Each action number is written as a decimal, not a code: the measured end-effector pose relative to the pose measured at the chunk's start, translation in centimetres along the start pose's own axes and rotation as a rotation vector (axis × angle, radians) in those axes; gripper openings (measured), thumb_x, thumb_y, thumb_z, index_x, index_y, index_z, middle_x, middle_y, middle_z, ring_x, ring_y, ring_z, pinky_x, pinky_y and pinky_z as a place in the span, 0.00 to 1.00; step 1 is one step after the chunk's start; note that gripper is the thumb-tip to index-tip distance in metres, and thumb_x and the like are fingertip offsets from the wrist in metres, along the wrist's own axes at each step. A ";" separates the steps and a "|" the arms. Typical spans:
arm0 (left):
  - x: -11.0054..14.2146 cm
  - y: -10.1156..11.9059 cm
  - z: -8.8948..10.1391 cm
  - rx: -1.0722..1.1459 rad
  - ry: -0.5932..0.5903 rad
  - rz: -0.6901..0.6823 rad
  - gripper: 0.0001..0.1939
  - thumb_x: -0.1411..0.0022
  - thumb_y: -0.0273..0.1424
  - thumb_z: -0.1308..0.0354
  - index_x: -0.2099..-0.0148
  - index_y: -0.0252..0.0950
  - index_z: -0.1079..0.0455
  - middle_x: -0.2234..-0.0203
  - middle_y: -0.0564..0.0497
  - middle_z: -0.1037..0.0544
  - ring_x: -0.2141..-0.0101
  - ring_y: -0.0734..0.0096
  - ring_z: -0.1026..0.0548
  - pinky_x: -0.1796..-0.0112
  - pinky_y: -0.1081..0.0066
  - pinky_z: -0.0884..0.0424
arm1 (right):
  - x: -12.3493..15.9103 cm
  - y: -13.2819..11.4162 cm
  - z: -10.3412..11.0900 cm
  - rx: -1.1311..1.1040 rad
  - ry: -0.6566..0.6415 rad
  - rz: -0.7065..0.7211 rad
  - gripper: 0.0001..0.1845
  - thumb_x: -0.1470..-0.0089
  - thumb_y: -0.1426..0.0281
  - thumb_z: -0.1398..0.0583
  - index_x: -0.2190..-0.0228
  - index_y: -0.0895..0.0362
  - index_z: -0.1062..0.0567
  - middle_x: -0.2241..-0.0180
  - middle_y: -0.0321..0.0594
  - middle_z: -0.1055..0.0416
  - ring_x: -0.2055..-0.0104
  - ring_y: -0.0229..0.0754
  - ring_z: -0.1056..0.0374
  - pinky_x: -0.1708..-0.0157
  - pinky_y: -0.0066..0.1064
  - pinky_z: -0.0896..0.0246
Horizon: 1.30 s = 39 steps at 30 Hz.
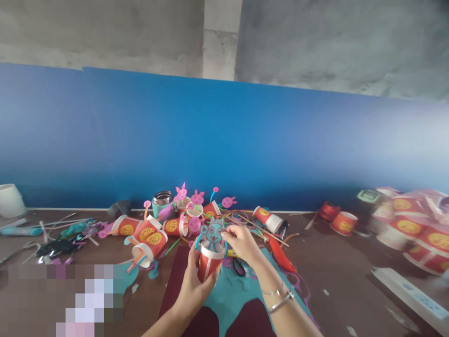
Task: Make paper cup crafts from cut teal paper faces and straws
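Observation:
My left hand (197, 281) is wrapped round a red and white paper cup (209, 264), held upright. A blue paper cutout with a drawn animal face and pointed ears (214, 229) stands above the cup's mouth. Blue strips come out of the cup on both sides of the face. With closed fingertips, my right hand (242, 241) pinches the right edge of this cutout; the exact contact is small and partly hidden. Below the hands lie a cut blue-green sheet (231, 295) and dark-handled scissors (239, 267).
Several red paper cups (150, 236) lie tipped over behind and left, among pink face cutouts (197, 197) and straws. A teal metal cup (162, 202) stands behind. At right are a red pouch-like item (282, 255), a power strip (410, 292) and piled cups (410, 227).

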State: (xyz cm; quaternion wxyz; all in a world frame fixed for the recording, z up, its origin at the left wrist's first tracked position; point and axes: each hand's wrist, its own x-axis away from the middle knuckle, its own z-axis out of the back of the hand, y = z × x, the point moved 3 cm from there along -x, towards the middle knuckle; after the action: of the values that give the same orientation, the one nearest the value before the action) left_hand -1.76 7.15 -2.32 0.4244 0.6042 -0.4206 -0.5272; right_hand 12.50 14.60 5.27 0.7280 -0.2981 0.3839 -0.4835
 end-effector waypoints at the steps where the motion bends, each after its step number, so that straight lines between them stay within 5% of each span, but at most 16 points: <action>1: 0.0 0.1 0.0 -0.010 -0.001 0.001 0.42 0.45 0.33 0.43 0.34 0.39 0.62 0.54 0.44 0.30 0.55 0.62 0.28 0.56 0.66 0.32 | 0.1 -0.2 0.0 0.040 0.018 0.010 0.13 0.52 0.68 0.43 0.84 0.58 0.29 0.85 0.32 0.34 0.80 0.35 0.40 0.78 0.25 0.51; 6: -0.1 0.4 0.2 -0.040 0.028 0.017 0.43 0.47 0.32 0.41 0.35 0.40 0.61 0.54 0.44 0.29 0.55 0.61 0.28 0.56 0.64 0.31 | 0.4 -1.1 -0.3 0.090 0.127 0.039 0.11 0.51 0.67 0.43 0.79 0.56 0.24 0.80 0.39 0.26 0.75 0.43 0.31 0.74 0.29 0.43; 10: -0.4 0.0 0.4 0.018 0.066 0.068 0.44 0.47 0.34 0.40 0.36 0.39 0.62 0.52 0.42 0.31 0.53 0.59 0.29 0.55 0.64 0.31 | 0.3 -1.1 -0.8 0.025 0.157 0.083 0.15 0.48 0.65 0.45 0.63 0.56 0.22 0.64 0.46 0.23 0.61 0.50 0.28 0.61 0.35 0.37; 14: -0.7 -0.3 0.5 0.062 0.094 0.074 0.44 0.48 0.36 0.39 0.36 0.37 0.61 0.49 0.39 0.34 0.50 0.55 0.31 0.52 0.61 0.33 | 0.2 -0.7 -1.0 -0.007 0.137 0.067 0.22 0.45 0.63 0.48 0.51 0.59 0.29 0.65 0.48 0.24 0.62 0.50 0.28 0.61 0.38 0.37; 21: -0.6 -0.2 0.5 0.044 0.103 0.065 0.45 0.49 0.37 0.38 0.37 0.37 0.60 0.49 0.38 0.33 0.50 0.54 0.31 0.52 0.60 0.33 | 0.0 -0.2 -1.5 -0.142 0.029 0.023 0.21 0.47 0.58 0.45 0.62 0.62 0.25 0.71 0.45 0.25 0.67 0.48 0.28 0.66 0.34 0.36; 29: -2.0 -0.2 2.3 0.038 0.289 -0.003 0.39 0.49 0.36 0.38 0.39 0.38 0.52 0.53 0.42 0.31 0.53 0.57 0.28 0.54 0.62 0.31 | -0.2 0.4 -1.7 -0.267 0.017 -0.002 0.21 0.49 0.57 0.42 0.63 0.62 0.25 0.70 0.47 0.24 0.63 0.49 0.28 0.63 0.35 0.35; 33: -1.6 -0.2 1.5 0.066 0.249 -0.010 0.43 0.51 0.34 0.37 0.37 0.41 0.55 0.52 0.42 0.31 0.53 0.57 0.28 0.56 0.63 0.29 | 0.2 -0.1 -2.5 -0.311 -0.036 0.003 0.21 0.50 0.58 0.41 0.61 0.62 0.25 0.68 0.46 0.24 0.62 0.49 0.29 0.62 0.35 0.35; 36: -1.5 0.9 1.3 0.068 0.248 -0.017 0.45 0.52 0.34 0.36 0.36 0.41 0.57 0.53 0.42 0.31 0.55 0.58 0.27 0.58 0.64 0.28 | 0.5 -0.2 -3.1 -0.359 -0.095 0.008 0.25 0.51 0.57 0.39 0.55 0.60 0.28 0.61 0.45 0.25 0.58 0.48 0.30 0.59 0.36 0.35; 39: -2.9 3.1 3.2 0.056 0.378 -0.018 0.46 0.52 0.34 0.36 0.36 0.42 0.57 0.55 0.44 0.31 0.58 0.61 0.26 0.62 0.65 0.27 | 0.5 0.2 -3.1 -0.322 -0.066 -0.029 0.28 0.52 0.56 0.39 0.54 0.60 0.29 0.59 0.46 0.26 0.56 0.49 0.30 0.58 0.37 0.36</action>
State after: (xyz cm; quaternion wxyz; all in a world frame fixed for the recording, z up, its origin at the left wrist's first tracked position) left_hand -5.36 8.83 1.16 0.4742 0.7077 -0.3425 -0.3961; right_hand 10.06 14.04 3.33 0.6760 -0.4321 0.4279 -0.4163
